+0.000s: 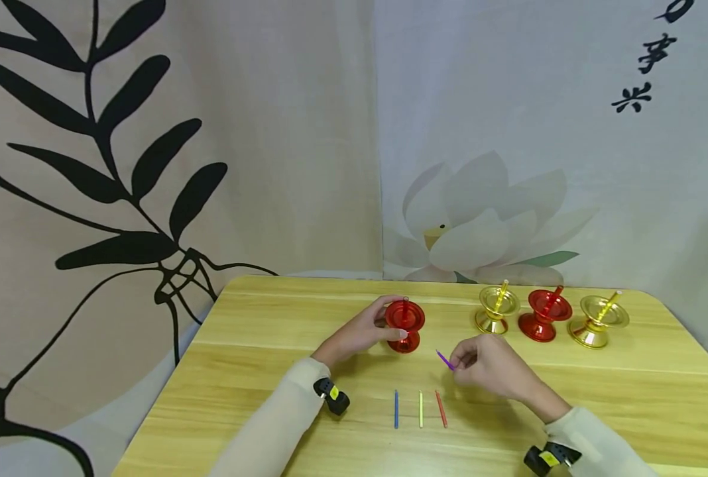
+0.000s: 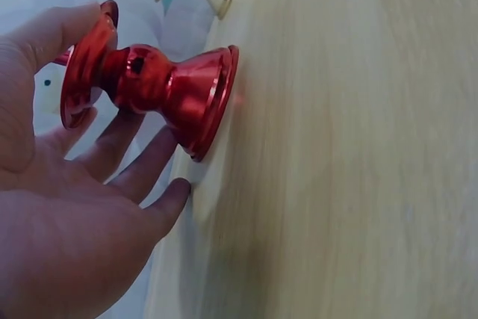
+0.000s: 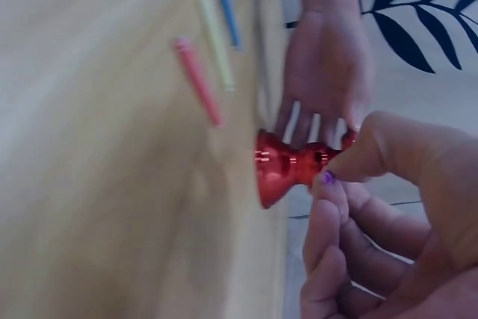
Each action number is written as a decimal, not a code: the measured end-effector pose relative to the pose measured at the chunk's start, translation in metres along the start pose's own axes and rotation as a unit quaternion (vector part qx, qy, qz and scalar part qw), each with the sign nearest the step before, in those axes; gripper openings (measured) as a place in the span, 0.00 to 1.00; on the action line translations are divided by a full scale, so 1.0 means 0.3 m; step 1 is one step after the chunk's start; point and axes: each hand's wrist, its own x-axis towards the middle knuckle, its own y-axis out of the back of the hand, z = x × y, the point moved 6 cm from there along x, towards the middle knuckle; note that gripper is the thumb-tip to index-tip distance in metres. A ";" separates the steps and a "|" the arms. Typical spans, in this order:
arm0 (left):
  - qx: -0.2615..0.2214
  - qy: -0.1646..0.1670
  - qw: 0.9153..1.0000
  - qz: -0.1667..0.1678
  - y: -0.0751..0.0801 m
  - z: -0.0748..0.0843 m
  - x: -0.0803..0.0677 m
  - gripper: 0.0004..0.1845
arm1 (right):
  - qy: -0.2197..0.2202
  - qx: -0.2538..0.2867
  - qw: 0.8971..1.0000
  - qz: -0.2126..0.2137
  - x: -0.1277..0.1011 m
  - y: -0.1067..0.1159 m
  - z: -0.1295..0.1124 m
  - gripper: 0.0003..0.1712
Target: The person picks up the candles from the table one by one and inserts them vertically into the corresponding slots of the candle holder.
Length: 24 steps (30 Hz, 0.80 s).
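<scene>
My left hand grips a shiny red candle holder by its dish, thumb on the near side and fingers behind. The holder stands upright, its flared base close over the tabletop, with a short red stem rising from the dish. To the right, my right hand pinches a thin purple candle between thumb and fingertips. That candle slants up towards the red holder, apart from it in the head view; only its purple end shows in the right wrist view. My other right fingers curl loosely beneath.
Blue, pale yellow and red candles lie in a row nearer me. At the back right stand a gold holder, a red holder and another gold holder, each with a stick in it. A printed curtain hangs behind the table.
</scene>
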 end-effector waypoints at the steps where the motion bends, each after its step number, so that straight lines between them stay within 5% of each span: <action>1: -0.001 -0.001 1.000 0.002 0.000 0.000 -0.001 0.39 | 0.000 0.003 1.000 0.006 0.015 0.005 -0.006 0.08; 24: -0.030 -0.005 0.999 0.008 -0.007 -0.007 -0.015 0.37 | 0.004 0.062 0.991 0.117 0.282 0.071 -0.112 0.02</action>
